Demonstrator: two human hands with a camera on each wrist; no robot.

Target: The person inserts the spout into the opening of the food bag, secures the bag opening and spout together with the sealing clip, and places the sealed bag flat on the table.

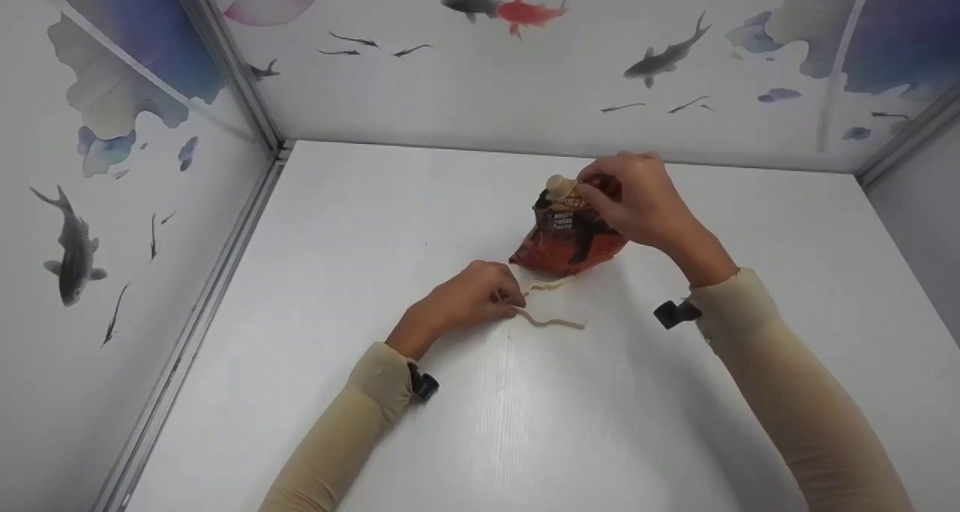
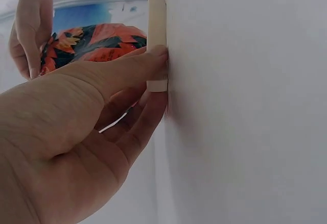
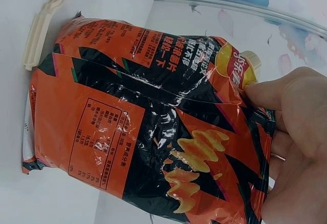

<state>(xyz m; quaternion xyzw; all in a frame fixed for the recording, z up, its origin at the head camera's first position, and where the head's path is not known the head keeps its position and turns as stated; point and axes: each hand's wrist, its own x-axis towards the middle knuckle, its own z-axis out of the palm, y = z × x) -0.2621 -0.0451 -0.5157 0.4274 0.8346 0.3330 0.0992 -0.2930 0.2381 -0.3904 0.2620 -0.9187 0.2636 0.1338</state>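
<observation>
An orange-and-black bag of chips (image 3: pixel 148 127) stands on the white table, its top gathered in my right hand (image 1: pixel 637 197). In the right wrist view my right thumb (image 3: pixel 271 91) presses on the bag's upper edge. A cream round cap (image 1: pixel 559 187) shows at the bag's top, close to the right fingertips. My left hand (image 1: pixel 480 294) is low at the table, left of the bag, and pinches the end of a cream plastic strip (image 2: pixel 157 20). In the head view this wavy strip (image 1: pixel 551 322) extends rightward from the fingers. Another cream strip (image 1: pixel 553 282) lies just below the bag.
The white tabletop (image 1: pixel 375 212) meets a back wall (image 1: pixel 420 100) printed with fish and leaves. A metal frame edge (image 1: pixel 225 257) runs along the left side. Both sleeved wrists carry small black cameras, one (image 1: pixel 424 384) on the left and another (image 1: pixel 675 313) on the right.
</observation>
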